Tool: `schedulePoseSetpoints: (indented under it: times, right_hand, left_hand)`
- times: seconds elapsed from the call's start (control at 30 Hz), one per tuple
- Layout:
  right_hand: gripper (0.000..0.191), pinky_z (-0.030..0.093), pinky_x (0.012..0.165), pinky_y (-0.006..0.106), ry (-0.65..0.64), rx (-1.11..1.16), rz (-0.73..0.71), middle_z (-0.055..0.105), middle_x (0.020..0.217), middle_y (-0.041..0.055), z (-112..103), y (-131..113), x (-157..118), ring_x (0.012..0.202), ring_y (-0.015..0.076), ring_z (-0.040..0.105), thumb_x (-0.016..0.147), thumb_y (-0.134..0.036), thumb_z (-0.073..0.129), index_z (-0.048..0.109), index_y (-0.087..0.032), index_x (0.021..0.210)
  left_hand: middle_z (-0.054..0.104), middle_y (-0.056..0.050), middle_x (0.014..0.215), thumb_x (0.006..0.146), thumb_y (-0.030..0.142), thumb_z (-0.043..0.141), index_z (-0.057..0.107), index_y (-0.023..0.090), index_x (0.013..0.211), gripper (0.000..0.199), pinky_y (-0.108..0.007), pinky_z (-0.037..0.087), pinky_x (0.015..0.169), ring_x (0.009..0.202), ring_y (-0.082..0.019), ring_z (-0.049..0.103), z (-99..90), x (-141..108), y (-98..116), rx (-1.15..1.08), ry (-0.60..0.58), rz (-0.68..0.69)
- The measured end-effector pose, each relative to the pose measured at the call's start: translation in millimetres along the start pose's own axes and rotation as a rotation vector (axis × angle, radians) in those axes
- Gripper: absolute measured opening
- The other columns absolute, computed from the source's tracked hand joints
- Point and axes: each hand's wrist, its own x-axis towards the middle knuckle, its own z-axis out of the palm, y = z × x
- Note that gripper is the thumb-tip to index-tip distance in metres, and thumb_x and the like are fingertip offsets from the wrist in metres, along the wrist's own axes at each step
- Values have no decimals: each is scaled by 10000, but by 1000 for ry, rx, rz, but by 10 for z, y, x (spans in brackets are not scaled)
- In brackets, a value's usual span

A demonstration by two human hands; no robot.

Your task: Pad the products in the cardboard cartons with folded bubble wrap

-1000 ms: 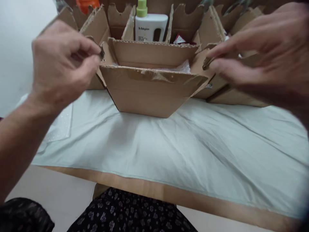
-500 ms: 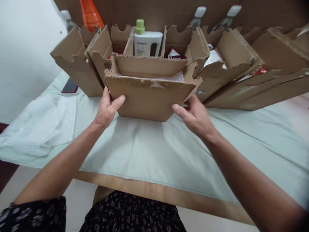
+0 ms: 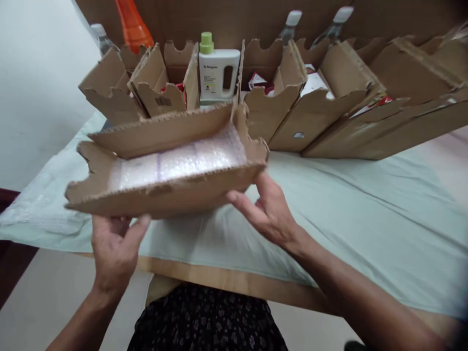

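Observation:
Between my two hands is an open-topped cardboard box, held up over the cloth and tilted with its left end nearer me. Inside it lies a package wrapped in bubble wrap, pale with purplish lines. My left hand grips the box's lower left end, thumb on the front wall and the other fingers partly hidden beneath. At the right end, my right hand is closed on the box, its thumb along the front wall and its fingertips hidden behind the corner.
Several cardboard bins stand in a row behind. A white detergent bottle with a green cap and an orange bottle are at the back. Bubble wrap lies at left on the pale green cloth.
Both hands have lifted the box off the cloth and brought it left and toward me. It has turned and tipped, so the wrapped package inside shows much more.

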Motion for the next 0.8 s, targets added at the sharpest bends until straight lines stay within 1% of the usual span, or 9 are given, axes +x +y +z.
schedulePoseSetpoints:
  times: [0.07,0.13,0.2,0.3,0.4,0.5,0.6,0.67,0.8]
  right_hand:
    - [667,586,992,479,27,75,-59,709,1256,85,27,41,227,1145,291,670,961,-715,576,570,-254,1444]
    - [633,582,984,481,122,110,-97,712,1199,74,-6,131,251,1090,272,676,951,-715,596,612,-234,1362]
    - [557,556,1027,506,246,74,-72,710,1190,77,-92,212,28,1100,278,676,953,-668,628,648,-230,1296]
    - [423,507,1107,551,398,-33,41,716,1204,85,-240,235,-517,1173,304,672,968,-552,661,680,-251,1265]
    - [456,514,1101,564,400,-87,119,723,1234,96,-249,165,-782,1191,316,671,961,-559,666,672,-256,1302]
    - [532,555,1043,526,330,-45,89,731,1234,113,-125,136,-552,1152,305,682,969,-645,616,664,-245,1318]
    - [612,525,1109,512,302,77,-16,727,1263,106,1,189,-144,1249,308,654,991,-730,503,656,-256,1347]
    - [639,467,1184,519,307,149,-75,698,1346,91,63,259,74,1350,306,605,1016,-743,419,639,-271,1386]
    - [655,402,1244,511,328,207,-117,664,1403,79,161,471,415,1442,293,533,1029,-752,356,620,-280,1399]
  left_hand:
    - [651,-31,1432,905,368,787,531,370,1470,620,-462,498,1216,1353,-277,628,92,210,24,-34,35,94]
    - [630,-66,1455,892,398,796,487,324,1511,696,-499,468,1236,1373,-296,613,246,296,56,-51,14,148]
    - [605,-104,1488,896,396,783,426,284,1561,762,-529,445,1244,1393,-312,598,393,215,93,-60,-49,143]
    - [554,-143,1560,902,347,766,351,261,1616,830,-542,403,1267,1462,-331,538,506,-47,139,-36,-195,64]
    - [586,-150,1520,893,344,771,393,239,1593,802,-538,427,1249,1437,-338,558,472,-100,117,-18,-246,22]
    - [640,-129,1419,874,332,787,465,214,1529,739,-528,450,1229,1374,-329,606,403,151,49,-40,-176,72]
    - [607,-127,1460,880,329,783,442,215,1546,756,-534,405,1263,1411,-330,576,367,323,44,-45,-121,125]
    - [539,-140,1552,897,350,773,376,235,1599,814,-539,372,1285,1468,-335,526,370,225,84,-49,-111,107]
    - [304,-149,1737,937,318,710,169,271,1698,935,-552,300,1322,1597,-343,350,467,-344,180,-73,-124,4]
